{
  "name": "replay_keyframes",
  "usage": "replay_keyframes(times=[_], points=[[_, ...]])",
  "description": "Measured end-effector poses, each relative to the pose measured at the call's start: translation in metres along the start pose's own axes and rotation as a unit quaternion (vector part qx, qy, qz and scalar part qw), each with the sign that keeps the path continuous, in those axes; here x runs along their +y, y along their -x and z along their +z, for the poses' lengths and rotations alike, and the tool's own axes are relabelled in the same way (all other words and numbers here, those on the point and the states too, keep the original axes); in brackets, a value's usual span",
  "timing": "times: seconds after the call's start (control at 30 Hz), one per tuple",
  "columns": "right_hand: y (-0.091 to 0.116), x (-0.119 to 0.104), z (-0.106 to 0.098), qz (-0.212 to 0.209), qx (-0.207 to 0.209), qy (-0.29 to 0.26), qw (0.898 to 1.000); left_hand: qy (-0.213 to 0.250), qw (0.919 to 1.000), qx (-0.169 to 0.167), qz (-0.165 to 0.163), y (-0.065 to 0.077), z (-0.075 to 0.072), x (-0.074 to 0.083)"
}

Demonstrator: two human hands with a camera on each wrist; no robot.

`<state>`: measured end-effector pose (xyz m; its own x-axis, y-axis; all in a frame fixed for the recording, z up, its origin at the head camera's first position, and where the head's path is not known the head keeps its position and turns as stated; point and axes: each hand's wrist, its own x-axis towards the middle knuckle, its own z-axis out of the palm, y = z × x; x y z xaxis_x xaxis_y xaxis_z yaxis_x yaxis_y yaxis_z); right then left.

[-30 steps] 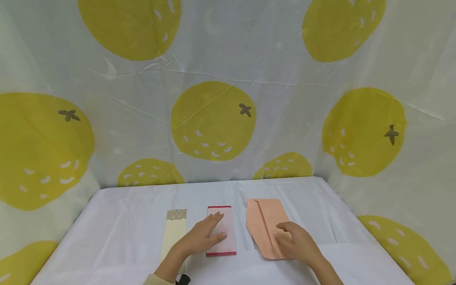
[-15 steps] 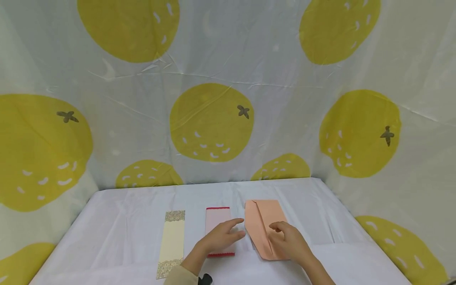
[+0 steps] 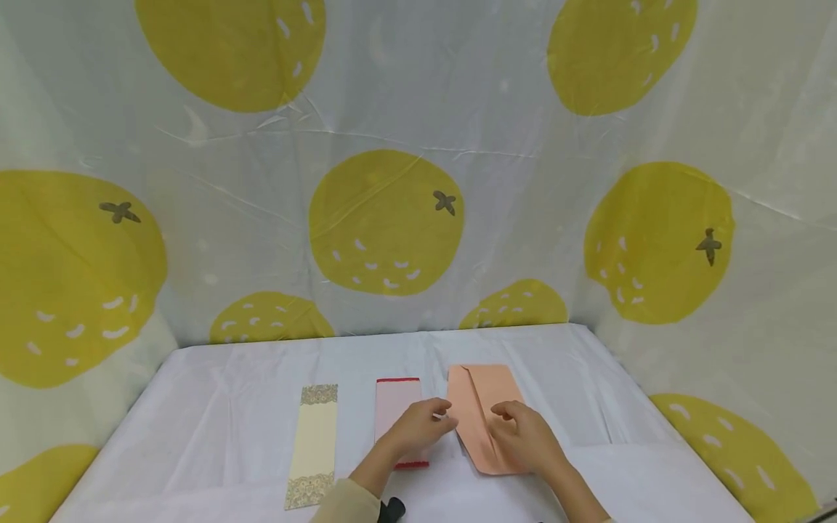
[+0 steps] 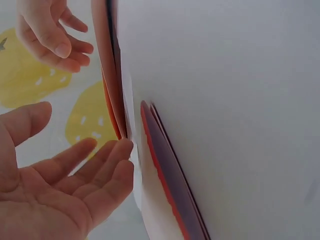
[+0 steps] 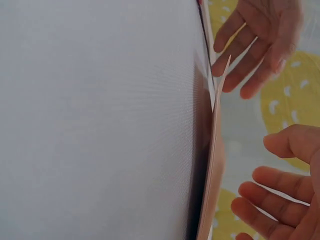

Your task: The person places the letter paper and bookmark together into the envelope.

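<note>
A salmon-pink paper envelope (image 3: pixel 493 381) with a lengthwise overlapping fold lies on the right part of the white table. My right hand (image 3: pixel 528 439) hovers over its right half, fingers loosely bent, holding nothing. At its left edge is my left hand (image 3: pixel 418 427), palm turned inward and fingers relaxed; the left wrist view shows fingertips (image 4: pixel 125 150) close to the envelope (image 4: pixel 107 70), but I cannot tell whether they touch. Beneath the left forearm lies a pale pink paper piece (image 3: pixel 395 399) with red ends, partly hidden. In the right wrist view a gap separates my right hand (image 5: pixel 285 200) from the envelope (image 5: pixel 215 165).
A cream paper strip (image 3: pixel 315 439) with lace-patterned ends lies farther left. White cloth covers the table (image 3: pixel 222 421). Behind and at the sides hangs a pale curtain (image 3: pixel 510 218) printed with yellow fruit.
My left hand has moved right, from above the pink paper to the salmon envelope's left edge, uncovering the cream strip. My right hand has shifted slightly left. The papers stay in place.
</note>
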<state>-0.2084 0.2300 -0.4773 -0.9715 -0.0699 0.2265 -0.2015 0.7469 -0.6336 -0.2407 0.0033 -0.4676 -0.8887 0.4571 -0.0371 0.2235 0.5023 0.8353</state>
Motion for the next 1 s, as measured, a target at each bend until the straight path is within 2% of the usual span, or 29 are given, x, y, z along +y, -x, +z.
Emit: replay_keyframes(times=[0.17,0.27,0.5,0.6,0.7,0.8,1.0], points=[[-0.004,0.003,0.002,-0.003,0.006,0.014,1.000,0.019,0.9978,0.051,-0.038,-0.005,0.005,0.004],[-0.006,0.004,0.003,0.001,0.008,0.029,1.000,0.022,0.9957,0.069,-0.058,-0.008,0.008,0.004],[-0.009,0.005,0.002,0.035,0.006,0.077,0.996,0.029,0.9948,0.071,-0.067,-0.014,0.016,0.005],[-0.010,0.006,0.004,0.053,0.003,0.076,0.996,0.026,0.9945,0.069,-0.075,-0.016,0.019,0.006],[-0.011,0.009,0.005,0.070,0.001,0.069,0.995,0.015,0.9944,0.072,-0.076,-0.017,0.020,0.007],[-0.012,0.010,0.006,0.083,0.001,0.064,0.994,0.001,0.9947,0.080,-0.064,-0.019,0.021,0.007],[-0.013,0.009,0.005,0.077,0.000,0.061,0.995,-0.018,0.9937,0.103,-0.041,-0.022,0.024,0.007]])
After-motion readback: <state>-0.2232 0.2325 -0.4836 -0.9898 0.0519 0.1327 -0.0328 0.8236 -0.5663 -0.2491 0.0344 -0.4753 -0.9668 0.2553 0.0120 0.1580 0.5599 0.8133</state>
